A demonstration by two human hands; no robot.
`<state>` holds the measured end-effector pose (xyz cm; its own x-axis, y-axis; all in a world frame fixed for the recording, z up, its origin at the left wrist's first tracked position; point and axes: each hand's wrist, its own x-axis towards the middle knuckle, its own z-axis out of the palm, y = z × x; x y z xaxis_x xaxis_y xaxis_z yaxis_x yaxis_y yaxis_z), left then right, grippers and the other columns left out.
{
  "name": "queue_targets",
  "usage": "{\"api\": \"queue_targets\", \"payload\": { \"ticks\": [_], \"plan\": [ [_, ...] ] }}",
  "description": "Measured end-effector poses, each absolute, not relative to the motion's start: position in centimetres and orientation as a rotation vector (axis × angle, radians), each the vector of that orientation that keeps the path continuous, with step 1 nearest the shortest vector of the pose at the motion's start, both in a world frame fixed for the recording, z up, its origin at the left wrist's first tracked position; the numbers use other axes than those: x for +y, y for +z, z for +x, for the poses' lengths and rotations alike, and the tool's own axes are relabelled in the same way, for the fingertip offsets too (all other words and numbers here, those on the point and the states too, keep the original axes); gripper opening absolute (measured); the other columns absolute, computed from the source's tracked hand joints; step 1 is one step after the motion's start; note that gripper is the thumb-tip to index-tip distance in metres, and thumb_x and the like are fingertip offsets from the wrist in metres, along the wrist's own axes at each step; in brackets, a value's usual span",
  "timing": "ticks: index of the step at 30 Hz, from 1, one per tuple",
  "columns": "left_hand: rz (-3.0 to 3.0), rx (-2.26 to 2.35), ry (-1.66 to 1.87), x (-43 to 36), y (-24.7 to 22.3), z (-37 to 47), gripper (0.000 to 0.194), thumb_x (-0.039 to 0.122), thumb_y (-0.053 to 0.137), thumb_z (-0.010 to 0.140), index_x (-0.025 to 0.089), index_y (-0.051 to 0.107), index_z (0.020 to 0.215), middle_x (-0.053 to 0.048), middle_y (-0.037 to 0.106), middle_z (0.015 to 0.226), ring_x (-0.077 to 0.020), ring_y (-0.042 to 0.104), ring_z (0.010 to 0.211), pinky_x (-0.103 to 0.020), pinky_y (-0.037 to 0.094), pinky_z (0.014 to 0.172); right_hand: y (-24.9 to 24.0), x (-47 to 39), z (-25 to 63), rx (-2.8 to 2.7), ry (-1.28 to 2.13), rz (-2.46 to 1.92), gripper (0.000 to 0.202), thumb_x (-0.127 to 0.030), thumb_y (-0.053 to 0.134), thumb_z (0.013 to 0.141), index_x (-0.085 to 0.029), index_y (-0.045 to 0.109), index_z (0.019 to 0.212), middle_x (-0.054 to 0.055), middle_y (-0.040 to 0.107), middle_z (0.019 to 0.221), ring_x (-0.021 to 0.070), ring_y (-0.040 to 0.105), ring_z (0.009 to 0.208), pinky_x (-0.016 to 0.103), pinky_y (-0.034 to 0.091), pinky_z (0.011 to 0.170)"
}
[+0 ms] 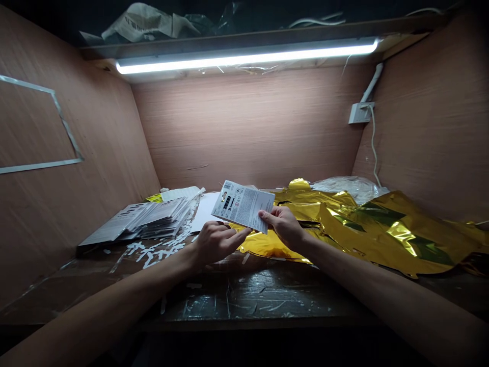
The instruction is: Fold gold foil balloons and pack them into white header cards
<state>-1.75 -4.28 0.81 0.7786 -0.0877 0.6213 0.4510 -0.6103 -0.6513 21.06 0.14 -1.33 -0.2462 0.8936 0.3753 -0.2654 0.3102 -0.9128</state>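
Observation:
A white printed packaging card (pixel 244 206), with small text, a barcode and a hang hole, is tilted above the worktop. My right hand (pixel 284 225) grips its lower right corner, thumb on the printed face. Close under its lower edge is my left hand (pixel 217 240), most fingers curled and one finger reaching toward the card's bottom edge. What the curled fingers hold, if anything, is hidden. Shiny gold foil sheets (pixel 382 229) lie behind and to the right of my right hand. A plain white sheet (pixel 202 211) shows behind my left hand.
Stacks of printed cards (pixel 141 219) lie on the left, with white paper scraps (pixel 153 252) in front. A clear plastic bag (pixel 349 188) is at the back right. Wooden panels surround the worktop (pixel 260 295); a lit tube (pixel 248 56) hangs overhead. A cable (pixel 374 148) runs down the right.

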Motion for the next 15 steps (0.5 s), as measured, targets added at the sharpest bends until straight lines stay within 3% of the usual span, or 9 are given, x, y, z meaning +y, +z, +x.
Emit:
{"api": "queue_targets", "payload": {
  "ticks": [6, 11, 15],
  "plan": [
    [-2.073, -0.286, -0.875, -4.09, 0.83, -2.06, 0.025, 0.016, 0.061, 0.096, 0.017, 0.064, 0.121, 0.011, 0.058, 0.051, -0.0061, 0.052, 0.040, -0.024, 0.034, 0.045, -1.45, 0.42, 21.29, -1.439, 1.161, -0.641, 0.048, -0.058, 0.084, 0.068, -0.012, 0.071, 0.067, 0.005, 0.065, 0.063, 0.0141, 0.054, 0.056, 0.029, 0.045, 0.057],
    [-2.134, -0.334, -1.019, -4.35, 0.87, -2.12, 0.005, 0.022, 0.069, 0.091, 0.018, 0.069, 0.093, 0.008, 0.067, 0.056, -0.0073, 0.061, 0.044, -0.022, 0.043, 0.048, -1.30, 0.35, 21.46, -1.411, 1.172, -0.610, 0.047, -0.058, 0.085, 0.069, -0.014, 0.070, 0.066, 0.004, 0.065, 0.064, 0.0141, 0.053, 0.058, 0.030, 0.045, 0.059],
    [-2.069, -0.442, -1.138, -4.12, 0.85, -2.62, 0.018, 0.029, 0.071, 0.089, 0.016, 0.071, 0.101, 0.006, 0.070, 0.056, -0.0114, 0.066, 0.044, -0.024, 0.050, 0.051, -0.87, 0.13, 21.60, -1.341, 1.257, -0.518, 0.043, -0.054, 0.089, 0.066, -0.014, 0.074, 0.073, 0.005, 0.068, 0.069, 0.0176, 0.061, 0.064, 0.034, 0.052, 0.066]
  ]
}}
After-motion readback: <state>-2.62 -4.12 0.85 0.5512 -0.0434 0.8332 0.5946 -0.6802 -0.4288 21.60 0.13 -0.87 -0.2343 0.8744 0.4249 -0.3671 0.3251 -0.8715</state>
